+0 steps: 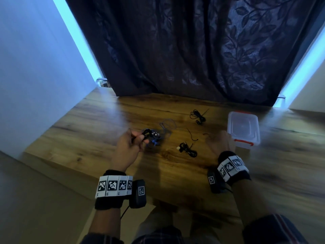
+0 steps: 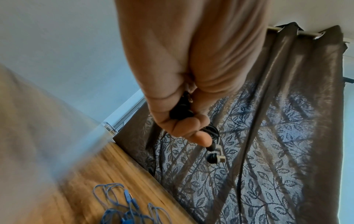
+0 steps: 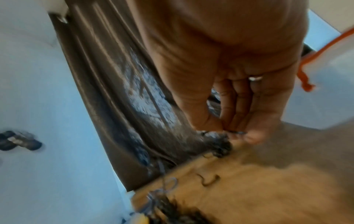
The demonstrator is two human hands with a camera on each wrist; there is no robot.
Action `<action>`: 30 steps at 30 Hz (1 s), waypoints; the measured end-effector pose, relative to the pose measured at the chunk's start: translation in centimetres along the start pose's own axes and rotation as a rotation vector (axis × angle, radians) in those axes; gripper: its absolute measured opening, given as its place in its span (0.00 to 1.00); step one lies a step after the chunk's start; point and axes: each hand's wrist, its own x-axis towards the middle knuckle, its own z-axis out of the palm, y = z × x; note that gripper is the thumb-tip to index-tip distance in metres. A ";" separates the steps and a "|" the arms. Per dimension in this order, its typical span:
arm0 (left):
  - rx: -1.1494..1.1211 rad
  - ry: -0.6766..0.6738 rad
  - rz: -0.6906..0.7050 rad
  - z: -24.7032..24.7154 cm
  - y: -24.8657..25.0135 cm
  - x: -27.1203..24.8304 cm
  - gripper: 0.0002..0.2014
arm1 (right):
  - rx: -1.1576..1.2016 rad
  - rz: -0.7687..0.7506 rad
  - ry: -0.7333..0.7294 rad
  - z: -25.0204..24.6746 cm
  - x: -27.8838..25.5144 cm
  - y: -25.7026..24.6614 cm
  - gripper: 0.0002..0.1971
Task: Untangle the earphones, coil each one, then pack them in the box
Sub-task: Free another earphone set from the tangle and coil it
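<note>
My left hand (image 1: pixel 139 139) grips a bunched black earphone (image 1: pixel 146 133) just above the table; in the left wrist view the left hand (image 2: pixel 184 119) closes round this black earphone (image 2: pixel 181 112), and its buds hang below the fingers. A tangled blue earphone (image 1: pixel 165 128) lies beside that hand on the table, and the left wrist view shows the blue earphone (image 2: pixel 124 204) below. Two more black earphones (image 1: pixel 197 116) (image 1: pixel 187 149) lie mid-table. My right hand (image 1: pixel 220 140) hovers by the clear box (image 1: pixel 243 127). The right hand (image 3: pixel 231 131) is blurred, with near-straight fingers meeting the thumb.
The box has a clear lid and red latches (image 1: pixel 244 142) and stands at the right of the wooden table (image 1: pixel 105 124). Thin dark twist ties (image 1: pixel 191 136) lie between the earphones. A dark leaf-patterned curtain (image 1: pixel 193 50) hangs behind the table, and a wall (image 1: pixel 35 67) stands to the left.
</note>
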 end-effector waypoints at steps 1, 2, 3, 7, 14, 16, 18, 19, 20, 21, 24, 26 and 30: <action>-0.014 0.001 0.011 -0.1 0.2 0.0 0.02 | 0.067 -0.061 0.028 -0.3 -0.6 -0.6 0.13; -0.032 0.002 0.017 -0.2 0.4 0.0 0.02 | 0.155 -0.123 0.026 -0.7 -1.4 -1.4 0.10; -0.054 0.004 0.021 -0.1 0.6 0.0 0.01 | 0.263 -0.160 -0.015 -1.0 -2.6 -2.5 0.07; -0.125 0.021 0.018 0.2 1.0 0.1 0.01 | 0.864 -0.111 -0.380 -0.1 -7.3 -7.0 0.10; -0.158 -0.065 0.094 0.2 1.9 -0.2 0.03 | 1.207 -0.151 -0.559 3.1 -8.8 -11.6 0.10; -0.181 -0.077 0.096 0.0 2.0 -0.2 0.04 | 1.213 -0.205 -0.565 3.1 -8.6 -11.8 0.12; -0.193 -0.082 0.084 -0.1 1.9 -0.2 0.06 | 1.180 -0.279 -0.555 3.1 -8.3 -11.6 0.14; -0.193 -0.084 0.075 -0.2 1.8 -0.2 0.07 | 1.159 -0.311 -0.552 3.0 -8.2 -11.5 0.15; -0.197 -0.084 0.067 -0.2 1.7 -0.1 0.07 | 1.134 -0.343 -0.552 2.9 -8.1 -11.4 0.14; -0.205 -0.085 0.057 -0.2 1.5 -0.1 0.08 | 1.098 -0.378 -0.550 2.8 -8.0 -11.3 0.13; -0.235 -0.085 0.020 -0.2 1.1 0.1 0.10 | 0.961 -0.494 -0.541 2.2 -7.8 -11.3 0.13; -0.255 -0.085 0.007 -0.3 1.0 0.0 0.08 | 0.895 -0.541 -0.534 1.9 -7.7 -11.4 0.14; -0.320 -0.103 0.027 -0.6 1.3 -0.4 0.09 | 0.808 -0.578 -0.541 1.6 -7.5 -11.6 0.14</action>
